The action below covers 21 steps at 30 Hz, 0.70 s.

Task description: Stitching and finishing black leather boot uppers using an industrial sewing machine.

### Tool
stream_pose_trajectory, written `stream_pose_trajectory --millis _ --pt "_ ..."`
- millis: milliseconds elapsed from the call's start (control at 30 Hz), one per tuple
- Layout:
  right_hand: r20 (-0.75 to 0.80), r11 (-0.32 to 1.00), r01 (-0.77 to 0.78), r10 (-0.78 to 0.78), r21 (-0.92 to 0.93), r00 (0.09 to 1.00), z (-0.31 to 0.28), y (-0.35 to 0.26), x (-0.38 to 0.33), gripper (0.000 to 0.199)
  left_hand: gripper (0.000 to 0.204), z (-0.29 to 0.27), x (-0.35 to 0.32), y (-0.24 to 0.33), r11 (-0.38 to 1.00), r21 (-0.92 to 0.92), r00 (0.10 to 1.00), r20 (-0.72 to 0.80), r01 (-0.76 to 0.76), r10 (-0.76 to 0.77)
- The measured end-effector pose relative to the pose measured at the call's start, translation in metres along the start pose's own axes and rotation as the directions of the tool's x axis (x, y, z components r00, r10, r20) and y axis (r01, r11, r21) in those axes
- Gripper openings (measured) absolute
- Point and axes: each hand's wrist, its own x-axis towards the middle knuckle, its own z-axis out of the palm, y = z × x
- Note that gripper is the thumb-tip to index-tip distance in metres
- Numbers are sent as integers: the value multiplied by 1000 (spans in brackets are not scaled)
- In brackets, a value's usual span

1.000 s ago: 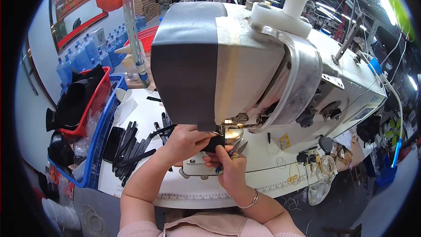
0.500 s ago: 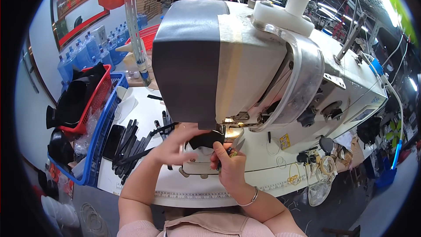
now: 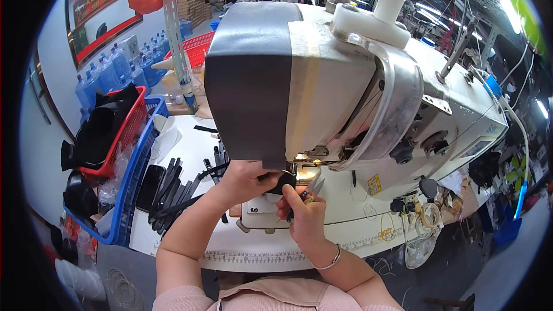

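Note:
A small black piece of material [image 3: 283,182] lies at the needle area of a large sewing machine [image 3: 337,75]. My left hand [image 3: 245,181] is closed on the left end of this piece, its fingertips partly hidden under the machine head. Small scissors [image 3: 314,187] are gripped in my right hand [image 3: 303,214], metal blades pointing up and away. The right thumb rests at the near edge of the black piece. A lit metal plate [image 3: 306,174] shines just beyond the blades.
Black straps [image 3: 167,193] and a dark phone [image 3: 150,187] lie on the white table left of my forearm. Farther left, a red basket [image 3: 129,129] sits in a blue crate [image 3: 124,216]. Thread snippets and a tape roll [image 3: 429,217] lie at the right. A ruler strip [image 3: 253,258] follows the front edge.
My left hand has gone from loosely spread fingers to a closed grip on the black piece, covering its left part. The right hand with the scissors has barely moved.

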Motion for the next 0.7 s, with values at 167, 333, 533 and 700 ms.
stream_pose_trajectory --millis 167,333,533,700 --pt "-5 1000 -9 9 14 1000 1 1 1 18 24 4 2 -5 982 114 981 -100 -152 164" --pt "10 1000 -6 5 30 1000 -1 1 0 16 23 1 3 -1 988 108 992 -58 -108 114" --pt "5 998 -28 27 60 1000 -3 0 -1 15 23 4 0 -4 997 53 996 -62 -63 66" --pt "-4 999 -19 20 32 1000 -1 -1 -2 20 27 6 -3 -8 995 40 993 -76 -87 90"
